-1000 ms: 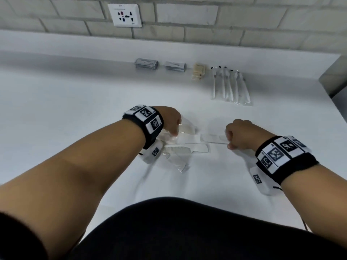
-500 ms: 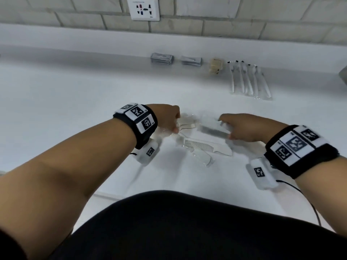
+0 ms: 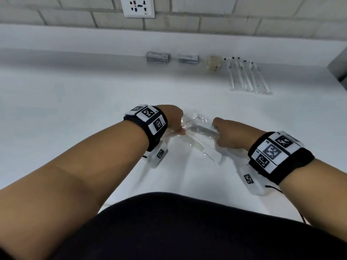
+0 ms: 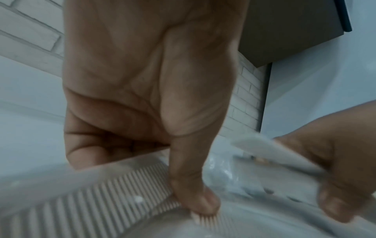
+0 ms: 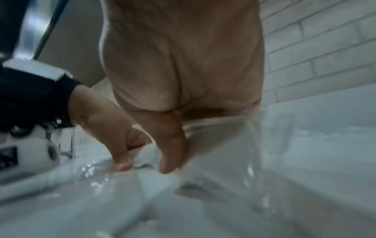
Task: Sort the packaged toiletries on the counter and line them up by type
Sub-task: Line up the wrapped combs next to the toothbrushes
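Note:
White combs in clear plastic packets lie near the front of the white counter point(image 3: 75, 109). My left hand point(image 3: 175, 120) has its fingers curled, and its thumb point(image 4: 195, 199) pinches the toothed end of one packaged comb point(image 4: 91, 201), which the hand mostly hides in the head view. My right hand point(image 3: 229, 135) grips a second packaged comb point(image 3: 203, 130) just above the counter, close to the left hand; this comb also shows in the left wrist view point(image 4: 274, 154). A third packaged comb point(image 3: 201, 148) lies flat between my wrists. Crumpled clear wrapping point(image 5: 234, 161) fills the right wrist view.
Along the back of the counter stand two stacks of grey sachets point(image 3: 157, 57) point(image 3: 187, 58), a small beige packaged item point(image 3: 213, 62) and a row of wrapped toothbrushes point(image 3: 244, 76). A wall socket point(image 3: 139, 6) sits above. A dark cabinet point(image 3: 338, 66) edges the far right.
My right hand has lifted its comb packet and carried it left, close to my left hand. My left hand stays on its comb. The head view has tilted and shifted.

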### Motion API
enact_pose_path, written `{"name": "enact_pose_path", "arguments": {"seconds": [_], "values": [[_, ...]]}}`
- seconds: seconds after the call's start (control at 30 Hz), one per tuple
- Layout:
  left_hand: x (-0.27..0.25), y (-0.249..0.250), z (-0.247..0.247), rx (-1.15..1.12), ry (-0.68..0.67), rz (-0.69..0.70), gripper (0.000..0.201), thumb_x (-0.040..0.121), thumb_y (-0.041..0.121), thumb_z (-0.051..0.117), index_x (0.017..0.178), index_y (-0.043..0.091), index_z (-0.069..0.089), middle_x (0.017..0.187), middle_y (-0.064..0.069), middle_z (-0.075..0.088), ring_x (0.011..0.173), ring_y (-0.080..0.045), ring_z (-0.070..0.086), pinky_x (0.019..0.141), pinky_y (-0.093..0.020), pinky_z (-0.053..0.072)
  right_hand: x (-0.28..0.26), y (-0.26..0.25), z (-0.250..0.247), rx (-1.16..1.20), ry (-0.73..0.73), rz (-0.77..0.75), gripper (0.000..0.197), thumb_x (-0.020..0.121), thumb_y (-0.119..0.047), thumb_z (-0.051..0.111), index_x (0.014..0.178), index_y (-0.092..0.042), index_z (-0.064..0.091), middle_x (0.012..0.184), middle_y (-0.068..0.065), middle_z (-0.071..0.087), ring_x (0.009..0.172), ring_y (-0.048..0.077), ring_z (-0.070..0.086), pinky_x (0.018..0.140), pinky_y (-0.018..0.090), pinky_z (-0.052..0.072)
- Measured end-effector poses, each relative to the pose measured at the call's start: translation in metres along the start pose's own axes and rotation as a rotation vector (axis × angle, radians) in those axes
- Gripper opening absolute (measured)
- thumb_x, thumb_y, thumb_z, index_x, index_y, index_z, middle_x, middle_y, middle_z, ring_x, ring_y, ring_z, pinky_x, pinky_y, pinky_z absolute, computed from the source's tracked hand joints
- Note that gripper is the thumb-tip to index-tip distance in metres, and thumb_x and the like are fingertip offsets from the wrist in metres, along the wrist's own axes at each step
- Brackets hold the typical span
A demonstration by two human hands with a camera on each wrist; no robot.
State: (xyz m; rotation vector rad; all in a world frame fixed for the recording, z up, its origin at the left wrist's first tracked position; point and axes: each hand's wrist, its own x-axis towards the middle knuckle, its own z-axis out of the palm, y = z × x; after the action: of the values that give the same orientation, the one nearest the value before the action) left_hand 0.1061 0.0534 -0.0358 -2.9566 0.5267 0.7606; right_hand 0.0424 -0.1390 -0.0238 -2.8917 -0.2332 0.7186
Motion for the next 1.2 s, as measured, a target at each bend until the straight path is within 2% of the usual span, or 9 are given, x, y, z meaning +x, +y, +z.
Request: {"name": "enact_pose_path", "arguments": {"seconds": [0.1, 0.27, 0.37, 0.53, 0.67, 0.83, 0.97, 1.07, 1.2], "values": [[0.000, -0.005, -0.003, -0.024, -0.038, 0.019, 0.049, 0.079, 0.053, 0.067, 0.099, 0.009, 0.060, 0.091, -0.004, 0.063, 0.084, -0.022, 0.060, 0.069, -0.029, 0.045, -0.012, -0.016, 0.010, 0.103, -0.074, 0.013, 0.042, 0.078, -0.019, 0.068, 0.109, -0.023, 0.040, 0.092, 0.002, 0.058, 0.073, 0.014, 0.053, 0.056, 0.028, 0.037], [-0.001, -0.003, -0.004, -0.048, -0.051, 0.010, 0.034, 0.078, 0.042, 0.071, 0.068, 0.012, 0.058, 0.065, -0.001, 0.056, 0.058, -0.018, 0.052, 0.053, -0.025, 0.039, -0.011, -0.036, 0.021, -0.120, -0.041, 0.015, 0.041, 0.077, -0.032, 0.074, 0.105, -0.009, 0.054, 0.096, 0.004, 0.060, 0.079, 0.023, 0.055, 0.064, 0.029, 0.040], [-0.001, -0.004, -0.003, -0.113, -0.096, 0.011, 0.045, 0.075, 0.052, 0.072, 0.082, 0.008, 0.066, 0.073, -0.005, 0.067, 0.063, -0.020, 0.063, 0.064, -0.026, 0.048, -0.010, -0.034, 0.015, -0.205, -0.076, -0.005, 0.037, 0.076, -0.031, 0.072, 0.103, -0.007, 0.062, 0.093, 0.006, 0.064, 0.075, 0.022, 0.058, 0.056, 0.025, 0.039], [0.010, 0.003, -0.009, -0.207, -0.172, 0.005, 0.047, 0.075, 0.052, 0.072, 0.093, 0.009, 0.068, 0.087, -0.006, 0.075, 0.075, -0.021, 0.072, 0.082, -0.030, 0.054, -0.013, -0.003, 0.013, -0.094, -0.094, -0.017, 0.046, 0.077, -0.023, 0.071, 0.114, -0.010, 0.048, 0.100, 0.004, 0.061, 0.085, 0.023, 0.058, 0.062, 0.027, 0.043], [0.018, 0.054, -0.022, -0.293, -0.135, 0.048, 0.033, 0.083, 0.044, 0.066, 0.081, 0.012, 0.061, 0.074, -0.005, 0.071, 0.066, -0.021, 0.069, 0.069, -0.025, 0.052, -0.031, 0.056, -0.005, -0.012, -0.067, 0.063, 0.021, 0.078, -0.019, 0.063, 0.094, -0.007, 0.059, 0.086, 0.005, 0.062, 0.077, 0.023, 0.058, 0.052, 0.026, 0.035], [0.055, 0.184, -0.057, -0.430, -0.045, 0.108, 0.029, 0.091, 0.035, 0.056, 0.094, 0.007, 0.058, 0.090, -0.013, 0.074, 0.069, -0.022, 0.070, 0.072, -0.026, 0.052, -0.064, 0.204, -0.061, 0.279, 0.139, 0.257, 0.025, 0.072, -0.021, 0.074, 0.086, -0.017, 0.053, 0.081, -0.002, 0.056, 0.069, 0.011, 0.051, 0.053, 0.026, 0.033], [0.080, 0.208, -0.052, -0.566, -0.014, 0.117, 0.030, 0.091, 0.031, 0.058, 0.100, 0.003, 0.063, 0.092, -0.015, 0.074, 0.077, -0.026, 0.073, 0.079, -0.033, 0.058, -0.055, 0.227, -0.053, 0.556, 0.235, 0.304, 0.028, 0.075, -0.014, 0.073, 0.097, -0.009, 0.058, 0.091, 0.010, 0.067, 0.080, 0.027, 0.065, 0.068, 0.033, 0.052], [0.105, 0.252, -0.067, -0.706, 0.030, 0.085, 0.032, 0.090, 0.028, 0.060, 0.100, -0.002, 0.061, 0.095, -0.018, 0.073, 0.083, -0.030, 0.073, 0.083, -0.038, 0.058, -0.052, 0.271, -0.065, 0.795, 0.281, 0.328, 0.015, 0.080, 0.000, 0.066, 0.093, -0.002, 0.058, 0.082, 0.020, 0.068, 0.063, 0.031, 0.064, 0.061, 0.035, 0.054], [0.127, 0.295, -0.083, -0.834, 0.084, 0.078, 0.023, 0.088, 0.024, 0.065, 0.093, 0.004, 0.056, 0.093, -0.018, 0.070, 0.082, -0.031, 0.071, 0.080, -0.041, 0.059, -0.030, 0.323, -0.077, 0.704, 0.206, 0.352, 0.013, 0.080, -0.012, 0.070, 0.086, -0.003, 0.062, 0.082, 0.018, 0.070, 0.073, 0.032, 0.066, 0.072, 0.039, 0.054]]}}
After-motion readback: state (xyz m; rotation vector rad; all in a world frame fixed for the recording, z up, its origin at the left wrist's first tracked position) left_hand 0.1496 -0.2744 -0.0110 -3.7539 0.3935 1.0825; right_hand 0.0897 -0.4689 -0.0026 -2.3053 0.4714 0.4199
